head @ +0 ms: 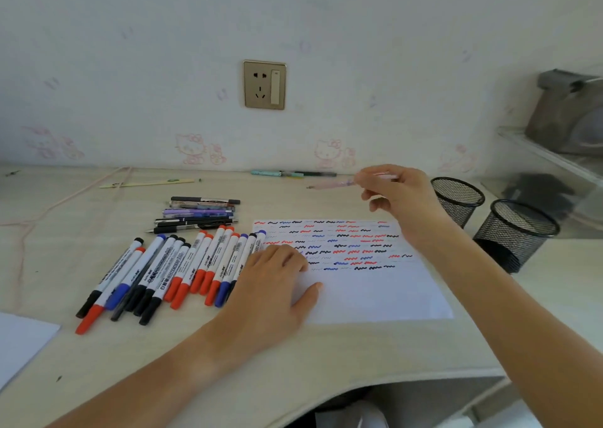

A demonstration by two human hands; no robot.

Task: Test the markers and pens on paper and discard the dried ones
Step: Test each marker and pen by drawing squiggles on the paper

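A white sheet of paper (375,293) lies on the desk, its upper half covered with red, blue and black squiggles. My left hand (274,284) rests flat on the paper's left edge. My right hand (396,192) is raised above the paper's far right corner and pinches a pale pink pen (336,184) that points left. A row of several whiteboard markers (182,271) with red, blue and black caps lies left of the paper. A small pile of several pens (199,215) sits behind them.
Two black mesh pen cups (456,199) (515,231) stand right of the paper. Teal and dark pens (293,174) lie by the wall, a yellow-green pen (146,183) further left. More white paper (19,339) is at the left edge. A wall socket (264,84) is above.
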